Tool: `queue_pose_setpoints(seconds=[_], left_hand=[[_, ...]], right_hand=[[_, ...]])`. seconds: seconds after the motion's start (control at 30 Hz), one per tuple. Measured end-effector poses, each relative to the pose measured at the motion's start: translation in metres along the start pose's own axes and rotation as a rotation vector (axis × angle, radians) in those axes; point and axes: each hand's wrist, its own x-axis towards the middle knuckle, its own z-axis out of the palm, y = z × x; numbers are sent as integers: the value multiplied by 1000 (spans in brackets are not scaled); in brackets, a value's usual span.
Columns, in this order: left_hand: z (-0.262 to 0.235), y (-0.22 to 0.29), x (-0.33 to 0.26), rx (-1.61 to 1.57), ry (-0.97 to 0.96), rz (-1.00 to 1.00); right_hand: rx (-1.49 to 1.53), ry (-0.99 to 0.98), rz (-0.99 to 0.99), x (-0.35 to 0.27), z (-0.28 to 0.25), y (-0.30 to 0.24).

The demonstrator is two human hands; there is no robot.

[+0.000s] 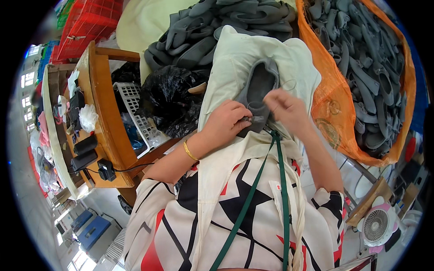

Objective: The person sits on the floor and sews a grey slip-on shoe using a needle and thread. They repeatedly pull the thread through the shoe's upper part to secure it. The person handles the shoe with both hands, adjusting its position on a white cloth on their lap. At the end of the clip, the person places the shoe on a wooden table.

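Note:
A grey slip-on shoe [262, 80] lies on a pale cloth-covered cushion [298, 58] over my lap, its opening facing up and its heel pointing away from me. My left hand [227, 118] is closed on the front part of the shoe, thumb and fingers pinching a small raised grey piece there. Just right of the shoe, my right hand [285, 107] is raised with its fingertips pinched together. A thin curved line, perhaps thread, shows above those fingers. Whatever sits between them is too small to make out.
Grey shoes are heaped [192, 52] beyond the cushion. More fill an orange sack [323, 92] on the right. To the left are a black plastic bag [169, 101], a white plastic basket [131, 101] and a wooden table [106, 95]. A fan [379, 224] stands at lower right.

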Motion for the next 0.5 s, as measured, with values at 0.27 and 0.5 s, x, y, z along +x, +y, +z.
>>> queue_pose_setpoints(seconds=[0.27,0.5], left_hand=[[13,-3,-11,56,167,-37],[21,-7,-13,-24,257,-28]], right_hand=[[-448,-86,-254,-22,19,13],[-606,-48,-421,-28,22,25]])
